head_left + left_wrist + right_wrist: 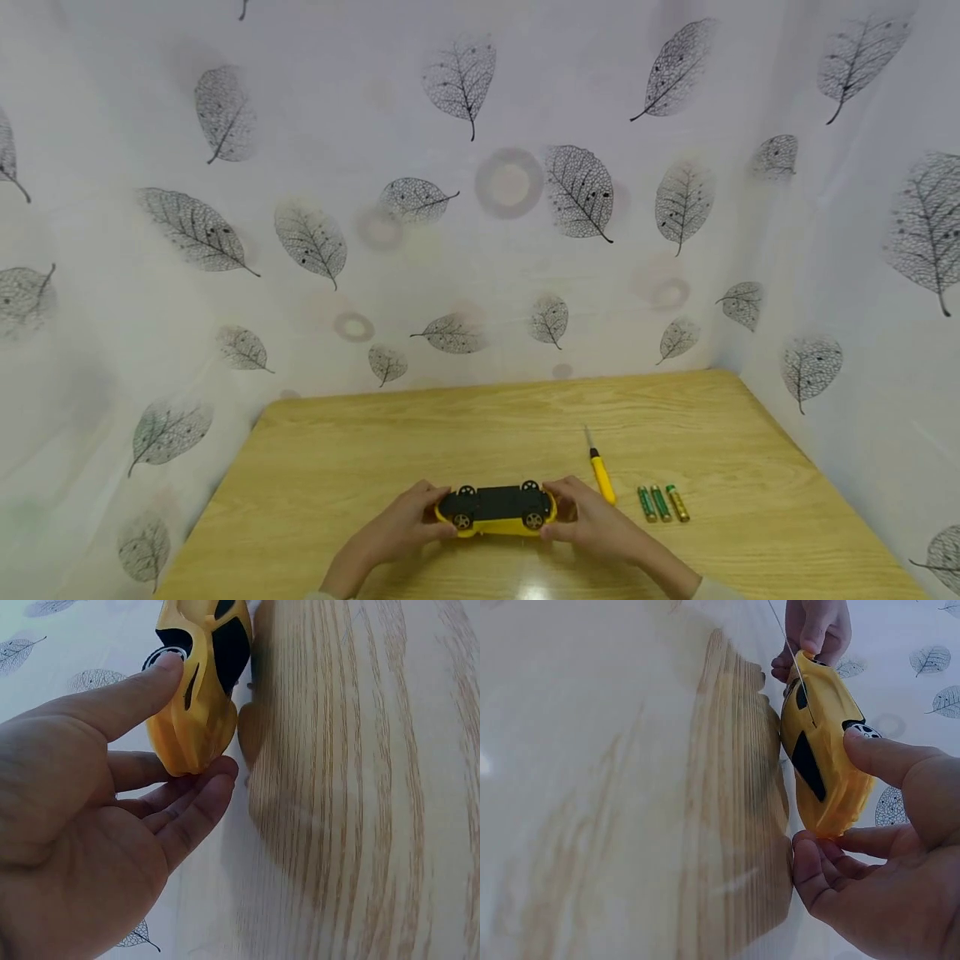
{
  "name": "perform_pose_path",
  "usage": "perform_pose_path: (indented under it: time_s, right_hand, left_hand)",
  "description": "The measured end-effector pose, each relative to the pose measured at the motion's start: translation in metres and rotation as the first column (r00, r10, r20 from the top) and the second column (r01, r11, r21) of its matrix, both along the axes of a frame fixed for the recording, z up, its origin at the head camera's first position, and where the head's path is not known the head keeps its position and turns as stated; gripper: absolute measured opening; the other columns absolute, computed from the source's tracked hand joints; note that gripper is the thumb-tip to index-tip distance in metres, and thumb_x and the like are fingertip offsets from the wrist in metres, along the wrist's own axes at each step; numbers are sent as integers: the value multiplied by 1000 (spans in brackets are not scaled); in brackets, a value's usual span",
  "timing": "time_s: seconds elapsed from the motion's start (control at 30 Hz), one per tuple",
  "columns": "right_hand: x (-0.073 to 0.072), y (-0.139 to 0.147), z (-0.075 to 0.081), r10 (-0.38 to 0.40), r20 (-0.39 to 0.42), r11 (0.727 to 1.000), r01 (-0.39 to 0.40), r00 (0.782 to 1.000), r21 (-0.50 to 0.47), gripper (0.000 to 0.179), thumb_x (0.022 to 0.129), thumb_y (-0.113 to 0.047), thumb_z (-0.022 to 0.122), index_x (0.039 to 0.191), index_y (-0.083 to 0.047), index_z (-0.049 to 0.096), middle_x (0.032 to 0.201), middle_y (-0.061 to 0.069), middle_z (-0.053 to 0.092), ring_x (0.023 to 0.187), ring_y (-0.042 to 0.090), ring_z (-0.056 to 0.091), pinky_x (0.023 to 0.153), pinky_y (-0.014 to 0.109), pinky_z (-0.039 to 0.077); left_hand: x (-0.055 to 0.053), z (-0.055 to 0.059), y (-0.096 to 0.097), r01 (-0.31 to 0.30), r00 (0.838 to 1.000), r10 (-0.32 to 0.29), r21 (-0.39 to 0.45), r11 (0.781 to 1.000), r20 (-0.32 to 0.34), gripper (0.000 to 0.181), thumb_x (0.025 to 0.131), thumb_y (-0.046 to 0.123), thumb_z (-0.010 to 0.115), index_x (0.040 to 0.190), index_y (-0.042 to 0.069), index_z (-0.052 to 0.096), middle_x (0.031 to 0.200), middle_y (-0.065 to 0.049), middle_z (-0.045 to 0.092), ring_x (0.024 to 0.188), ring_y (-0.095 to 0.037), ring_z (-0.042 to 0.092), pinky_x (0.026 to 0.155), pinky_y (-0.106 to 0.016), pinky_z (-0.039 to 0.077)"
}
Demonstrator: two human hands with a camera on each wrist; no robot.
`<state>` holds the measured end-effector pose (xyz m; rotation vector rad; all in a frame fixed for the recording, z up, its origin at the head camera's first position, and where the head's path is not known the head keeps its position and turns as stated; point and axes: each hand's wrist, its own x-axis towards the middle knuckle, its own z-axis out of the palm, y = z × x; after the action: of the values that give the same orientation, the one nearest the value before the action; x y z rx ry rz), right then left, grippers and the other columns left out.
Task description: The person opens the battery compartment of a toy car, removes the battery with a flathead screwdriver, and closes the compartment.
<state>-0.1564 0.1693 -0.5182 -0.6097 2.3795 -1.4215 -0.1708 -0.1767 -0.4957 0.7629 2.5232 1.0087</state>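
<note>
A yellow toy car point(498, 527) is held upside down over the front of the table, its black underside and wheels facing up in the head view. My left hand point(408, 521) grips one end, thumb by a wheel and fingers curled round the bumper. At the other end my right hand point(592, 523) pinches the body in the same way, thumb near a wheel. In the right wrist view a thin antenna point(793, 664) sticks out from the car point(829, 742). The roof side faces down, close over the wood.
A screwdriver point(602, 475) with a yellow handle lies beyond my right hand, its tip pointing away. Right of it, three green batteries point(659, 503) lie side by side. The wooden table point(360, 442) is walled by a leaf-printed curtain point(502, 267) at the back and sides.
</note>
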Motion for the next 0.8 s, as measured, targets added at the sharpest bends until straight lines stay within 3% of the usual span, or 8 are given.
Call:
perform_pose_path:
  time_s: [0.53,0.8]
  right_hand:
    - [0,0,5,12,91,999,-8,996,-42,74,99,-30,72,150,13,40,118,10,54,100,23,52,79,27,47]
    - [-4,0,5,27,129,996,-15,991,-93,71,101,-27,69,147,18,40,117,11,59,103,23,61,83,29,52]
  left_hand:
    - [3,-2,1,-27,999,27,23,999,18,66,103,39,63,147,-8,49,125,-4,58,98,-10,53,86,-33,50]
    - [-2,-7,0,-52,998,49,69,996,50,65,105,39,60,146,-9,49,118,-3,62,99,-14,61,87,-35,53]
